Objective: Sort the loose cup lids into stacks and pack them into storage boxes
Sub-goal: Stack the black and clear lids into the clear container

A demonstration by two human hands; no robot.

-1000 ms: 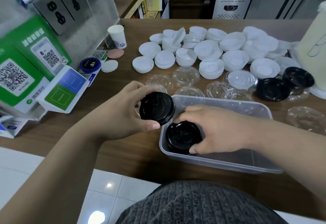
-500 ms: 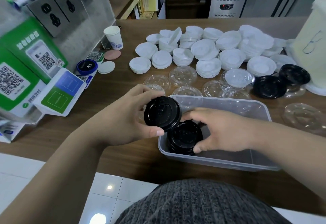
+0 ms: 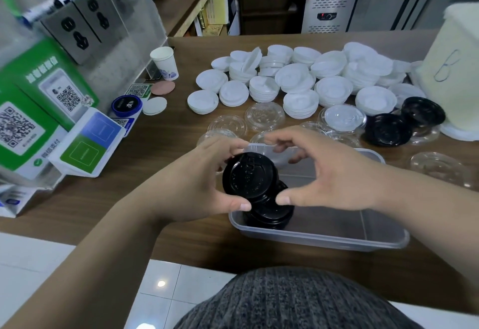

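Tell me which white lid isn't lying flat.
The tilted white lid at the back left of the white stacks: it leans on edge against a stack, while the rest lie flat.

Left hand (image 3: 199,181) grips black lid (image 3: 248,175), thumb at near edge, fingers over far edge. Lid tilted, top face toward camera. Below it, stack of black lids (image 3: 272,216) in near-left corner of clear plastic box (image 3: 324,241) on wooden table (image 3: 178,137). Right hand (image 3: 337,175) arches round lid's right side, thumb just beside its rim; contact unclear. Beyond box: clear lids (image 3: 264,116), then white lid stacks (image 3: 300,87). Two more black lids (image 3: 387,129) at right, near cream container (image 3: 456,77). Paper cup (image 3: 164,63) and QR-code signs (image 3: 20,126) at left.
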